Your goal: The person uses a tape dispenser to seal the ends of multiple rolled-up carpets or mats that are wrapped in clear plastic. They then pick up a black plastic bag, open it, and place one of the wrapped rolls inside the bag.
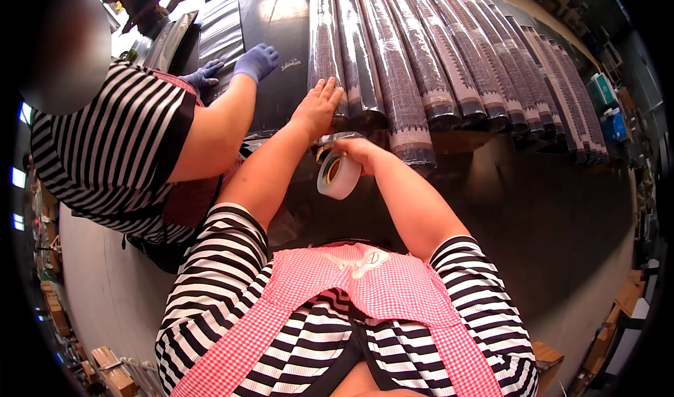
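Violet-gloved, a co-worker's hands point(258, 62) are over the dark bench point(281, 32) at the left. Next comes the person's left hand point(319, 109), laid flat with fingers straight and gripping nothing, on the near end of the leftmost film-wrapped roll point(325, 32). That roll's long axis runs away from the body, roughly in line with those fingers, so it lies beneath and beyond them; the left hand is the nearer one. Just to the right and closer to the body, the right hand point(361, 151) has its fingers curled around a tape dispenser point(342, 179), which sits beside the roll's near end; whether they touch, I cannot tell. Farther right, more patterned rolls point(421, 53) lie side by side.
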`<state>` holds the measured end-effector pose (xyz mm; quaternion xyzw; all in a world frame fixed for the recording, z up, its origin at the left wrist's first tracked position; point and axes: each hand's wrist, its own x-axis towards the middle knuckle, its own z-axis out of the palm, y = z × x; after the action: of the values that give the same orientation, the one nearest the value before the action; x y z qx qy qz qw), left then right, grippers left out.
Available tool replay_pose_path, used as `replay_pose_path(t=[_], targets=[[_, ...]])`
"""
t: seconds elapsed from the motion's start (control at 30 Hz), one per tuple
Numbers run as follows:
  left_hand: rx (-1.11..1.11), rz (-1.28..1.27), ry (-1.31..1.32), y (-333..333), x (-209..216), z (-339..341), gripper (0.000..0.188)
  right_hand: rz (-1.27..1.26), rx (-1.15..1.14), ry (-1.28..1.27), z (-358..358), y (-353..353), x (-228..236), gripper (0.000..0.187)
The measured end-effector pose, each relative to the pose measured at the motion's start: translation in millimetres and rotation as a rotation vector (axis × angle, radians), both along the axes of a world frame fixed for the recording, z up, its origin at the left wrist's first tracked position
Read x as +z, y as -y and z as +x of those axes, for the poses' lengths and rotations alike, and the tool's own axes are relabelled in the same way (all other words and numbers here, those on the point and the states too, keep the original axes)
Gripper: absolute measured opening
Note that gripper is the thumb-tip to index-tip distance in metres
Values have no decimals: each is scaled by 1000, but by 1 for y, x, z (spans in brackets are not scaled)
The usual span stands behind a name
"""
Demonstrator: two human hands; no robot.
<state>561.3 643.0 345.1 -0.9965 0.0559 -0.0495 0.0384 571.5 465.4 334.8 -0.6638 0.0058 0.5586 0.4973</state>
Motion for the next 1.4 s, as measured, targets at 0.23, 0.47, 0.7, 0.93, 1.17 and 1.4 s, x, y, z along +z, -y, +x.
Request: replay_pose_path(t=[0.23,0.47,0.7,0.93,1.17,1.4], targets=[[-12,89,270,25,-28,-17,73,80,87,11,-65,73,-100,33],[80,81,330,35,-45,-19,80,307,-343,-153,-85,201,-122,63],[-124,-504,156,169,14,-96,71,510,-713,-1,-97,342,-83,51],[-94,-1008,-81,246,29,-73,36,601,-836,414,-100,390,1,76],[-111,-592,87,262,29,-38,37,658,-721,635,-79,422,18,81],[-235,-69,31,238,-11,-22,55,592,-748,567,-67,449,4,82]])
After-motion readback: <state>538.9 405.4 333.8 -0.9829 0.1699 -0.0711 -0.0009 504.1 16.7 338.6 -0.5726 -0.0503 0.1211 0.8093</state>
